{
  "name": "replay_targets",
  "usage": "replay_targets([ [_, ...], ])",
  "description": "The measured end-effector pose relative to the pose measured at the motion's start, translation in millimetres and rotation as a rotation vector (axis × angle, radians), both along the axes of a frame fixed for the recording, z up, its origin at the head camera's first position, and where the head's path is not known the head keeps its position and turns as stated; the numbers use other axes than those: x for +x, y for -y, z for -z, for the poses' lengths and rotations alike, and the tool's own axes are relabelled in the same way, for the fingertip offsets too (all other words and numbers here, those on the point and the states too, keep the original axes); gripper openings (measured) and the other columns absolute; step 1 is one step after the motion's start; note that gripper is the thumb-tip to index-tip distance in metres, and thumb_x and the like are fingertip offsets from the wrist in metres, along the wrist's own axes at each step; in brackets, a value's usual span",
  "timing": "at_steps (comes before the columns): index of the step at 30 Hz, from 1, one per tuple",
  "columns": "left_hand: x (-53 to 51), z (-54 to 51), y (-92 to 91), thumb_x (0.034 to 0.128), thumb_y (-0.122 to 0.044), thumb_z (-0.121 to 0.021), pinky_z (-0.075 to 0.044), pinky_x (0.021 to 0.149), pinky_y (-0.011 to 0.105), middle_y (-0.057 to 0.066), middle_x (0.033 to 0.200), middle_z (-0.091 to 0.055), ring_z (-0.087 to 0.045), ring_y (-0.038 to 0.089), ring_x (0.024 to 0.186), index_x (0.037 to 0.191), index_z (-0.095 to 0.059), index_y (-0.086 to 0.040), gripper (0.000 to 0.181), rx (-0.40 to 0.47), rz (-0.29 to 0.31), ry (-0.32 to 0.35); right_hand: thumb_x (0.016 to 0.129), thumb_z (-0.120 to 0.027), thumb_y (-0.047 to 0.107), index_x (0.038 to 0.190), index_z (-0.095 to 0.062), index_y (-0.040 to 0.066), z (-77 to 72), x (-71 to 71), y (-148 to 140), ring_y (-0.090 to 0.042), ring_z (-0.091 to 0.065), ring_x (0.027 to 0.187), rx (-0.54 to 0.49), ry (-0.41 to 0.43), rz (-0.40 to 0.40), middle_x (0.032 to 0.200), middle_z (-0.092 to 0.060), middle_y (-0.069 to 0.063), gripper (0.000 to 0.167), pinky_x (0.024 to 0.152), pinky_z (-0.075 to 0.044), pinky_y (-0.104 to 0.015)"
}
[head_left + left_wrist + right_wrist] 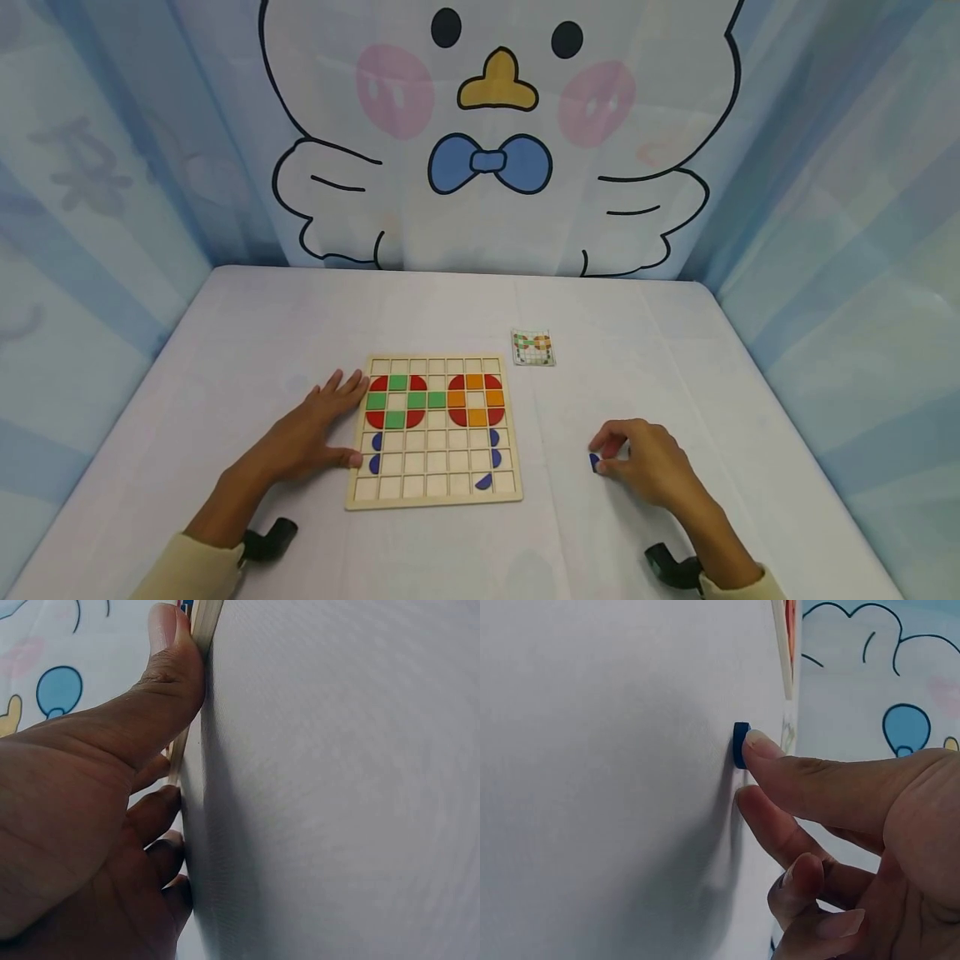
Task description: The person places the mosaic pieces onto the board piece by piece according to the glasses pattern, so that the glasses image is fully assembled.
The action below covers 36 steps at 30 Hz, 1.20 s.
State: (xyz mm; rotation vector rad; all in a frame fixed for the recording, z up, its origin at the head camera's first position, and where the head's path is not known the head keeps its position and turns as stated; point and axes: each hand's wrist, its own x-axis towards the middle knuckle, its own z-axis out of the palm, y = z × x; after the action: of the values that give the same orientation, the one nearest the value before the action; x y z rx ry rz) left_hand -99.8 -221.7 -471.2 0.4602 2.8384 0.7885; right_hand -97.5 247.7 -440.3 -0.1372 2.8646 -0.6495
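Observation:
My left hand [311,429] rests spread against the left edge of a wooden grid board [435,504], with thumb and fingers touching its rim. Red rounded pieces [378,383], green squares [398,382] and orange squares [474,382] form two ring shapes in the upper cells. Several blue half-round pieces [495,437] lie in lower cells. To the right of the board, my right hand [648,462] is at a small blue piece [740,745] on the table. In the right wrist view the thumb tip touches that piece; the index fingertip is slightly apart from it.
A small pattern card [533,347] lies beyond the board's upper right corner. White cloth covers the table [300,317]. Printed curtains [487,225] hang behind and at both sides. Black wrist cameras [272,540] sit at both cuffs.

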Motion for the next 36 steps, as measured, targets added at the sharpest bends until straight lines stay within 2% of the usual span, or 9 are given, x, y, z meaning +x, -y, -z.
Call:
replay_targets([
  [10,0.4,-0.6,0.1,0.0765,-0.044,-0.093,-0.017,0.130,0.071,0.019,0.175,-0.027,-0.015,0.049,0.163,0.167,-0.031,-0.008,0.115,0.007,0.000,0.001,0.080,-0.092,0.013,0.090,-0.077,0.025,-0.2,-1.1,6,-0.013,-0.054,0.078,-0.024,0.008,-0.063,0.081,-0.068,0.011,0.022,0.069,-0.041,-0.030],
  [17,0.6,0.4,0.4,0.0771,-0.045,-0.092,-0.018,0.130,0.070,0.019,0.175,-0.027,-0.016,0.049,0.163,0.167,-0.032,-0.009,0.115,-0.003,0.000,0.000,0.076,-0.095,0.011,0.082,-0.071,0.023,-1.0,-3.4,13,-0.013,-0.052,0.071,-0.072,0.010,-0.087,0.075,-0.065,0.011,0.028,0.064,-0.041,-0.027],
  [26,-0.2,0.3,-0.9,0.0776,-0.044,-0.092,-0.017,0.131,0.069,0.017,0.175,-0.027,-0.016,0.048,0.164,0.168,-0.030,-0.011,0.114,-0.021,-0.014,0.003,0.079,-0.093,0.010,0.078,-0.072,0.027,-1.3,-5.9,40,-0.011,-0.052,0.066,-0.143,-0.026,-0.158,0.074,-0.067,0.016,0.026,0.061,-0.044,-0.024],
  [31,-0.3,0.9,-0.4,0.0778,-0.044,-0.092,-0.017,0.131,0.069,0.017,0.175,-0.027,-0.016,0.048,0.164,0.168,-0.030,-0.011,0.114,-0.021,-0.014,0.001,0.085,-0.089,0.010,0.088,-0.076,0.026,-2.9,-3.4,61,-0.012,-0.051,0.067,-0.188,-0.027,-0.158,0.078,-0.068,0.014,0.021,0.059,-0.043,-0.023],
  [36,-0.3,1.6,-0.1,0.0775,-0.044,-0.092,-0.017,0.131,0.069,0.017,0.175,-0.027,-0.016,0.048,0.164,0.168,-0.031,-0.011,0.114,-0.015,-0.014,0.001,0.091,-0.082,0.007,0.102,-0.080,0.025,-1.7,1.5,81,-0.010,-0.054,0.076,-0.218,-0.044,-0.229,0.085,-0.067,0.014,0.021,0.064,-0.046,-0.021],
])
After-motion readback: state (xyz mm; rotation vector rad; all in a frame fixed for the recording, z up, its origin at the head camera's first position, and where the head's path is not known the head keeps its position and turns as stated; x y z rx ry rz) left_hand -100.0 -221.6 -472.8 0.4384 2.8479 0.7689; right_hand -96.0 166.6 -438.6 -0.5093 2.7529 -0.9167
